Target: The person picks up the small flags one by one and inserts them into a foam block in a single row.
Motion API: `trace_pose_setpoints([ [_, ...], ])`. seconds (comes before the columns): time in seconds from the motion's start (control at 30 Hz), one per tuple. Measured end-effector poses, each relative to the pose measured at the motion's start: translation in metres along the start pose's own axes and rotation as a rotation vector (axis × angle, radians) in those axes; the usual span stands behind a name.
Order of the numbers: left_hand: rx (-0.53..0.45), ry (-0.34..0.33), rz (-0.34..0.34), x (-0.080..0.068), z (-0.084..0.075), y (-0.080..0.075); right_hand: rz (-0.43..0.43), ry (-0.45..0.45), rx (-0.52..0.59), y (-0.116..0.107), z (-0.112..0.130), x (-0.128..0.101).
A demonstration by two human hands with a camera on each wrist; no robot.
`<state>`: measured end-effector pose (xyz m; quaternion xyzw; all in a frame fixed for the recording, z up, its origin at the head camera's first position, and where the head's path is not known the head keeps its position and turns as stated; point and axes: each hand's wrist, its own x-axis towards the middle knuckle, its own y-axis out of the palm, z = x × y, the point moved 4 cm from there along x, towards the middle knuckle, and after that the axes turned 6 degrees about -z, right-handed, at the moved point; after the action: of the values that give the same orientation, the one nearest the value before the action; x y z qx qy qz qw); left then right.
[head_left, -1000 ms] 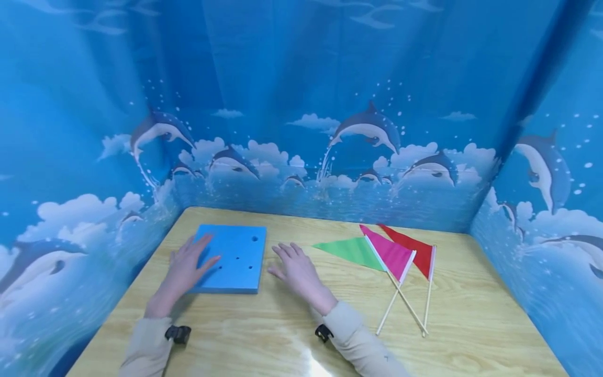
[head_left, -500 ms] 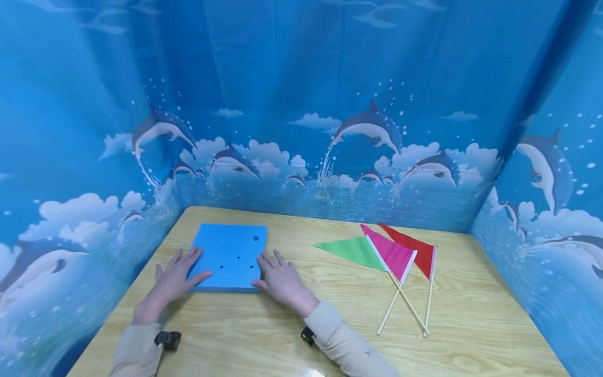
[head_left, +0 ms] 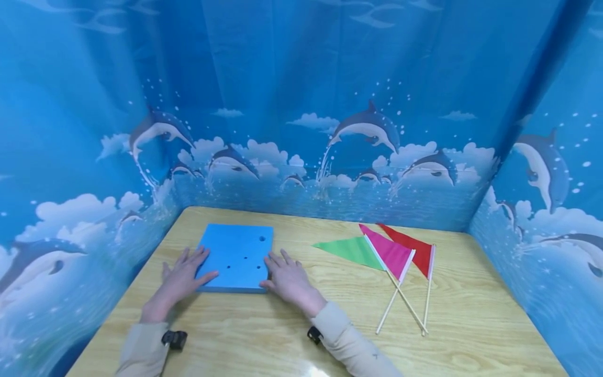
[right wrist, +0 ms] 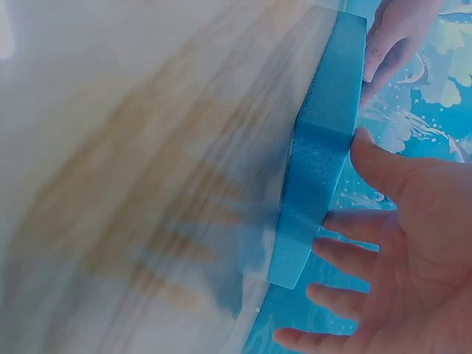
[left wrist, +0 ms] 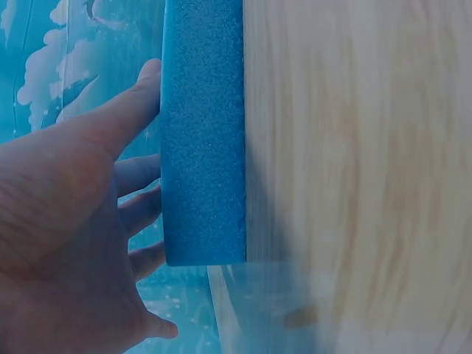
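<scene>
**Blue foam slab between two flat hands**

Blue square foam slab point(head_left: 237, 256) with small round holes lies flat on the left half of the light wooden table point(head_left: 471, 324), near the back edge, and both hands sit at its near corners. The table is enclosed on three sides by a blue curtain printed with dolphins and clouds point(head_left: 301, 104).

The slab shows as a thick, grainy blue edge in the left wrist view point(left wrist: 204, 133) and in the right wrist view point(right wrist: 317, 162), resting directly on the wood.

To the right of the slab, well apart from it, lie three triangular cloth flags on thin pale sticks: a green flag point(head_left: 350, 250), a pink flag point(head_left: 390, 254) and a red flag point(head_left: 414, 250), the pink one overlapping the other two, their sticks crossing toward the near side.

The left hand point(head_left: 181, 280) is spread with straight fingers, its thumb and fingertips point(left wrist: 140, 92) against the slab's left near corner. The right hand point(head_left: 289, 277) is likewise flat and unclenched, fingers point(right wrist: 354, 225) touching the slab's right near corner; neither hand is curled round anything
</scene>
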<state>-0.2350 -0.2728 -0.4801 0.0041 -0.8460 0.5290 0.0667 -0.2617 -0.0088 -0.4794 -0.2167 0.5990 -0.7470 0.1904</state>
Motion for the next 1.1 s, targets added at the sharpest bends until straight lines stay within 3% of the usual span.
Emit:
trace_pose_setpoints([
  [0.5,0.008,0.115,-0.014,0.009,-0.031,0.013,0.000,0.041,0.071,-0.015,-0.033,-0.022],
  [1.1,-0.013,0.178,0.066,0.025,-0.064,0.032,-0.010,0.047,0.128,-0.026,-0.082,-0.053],
])
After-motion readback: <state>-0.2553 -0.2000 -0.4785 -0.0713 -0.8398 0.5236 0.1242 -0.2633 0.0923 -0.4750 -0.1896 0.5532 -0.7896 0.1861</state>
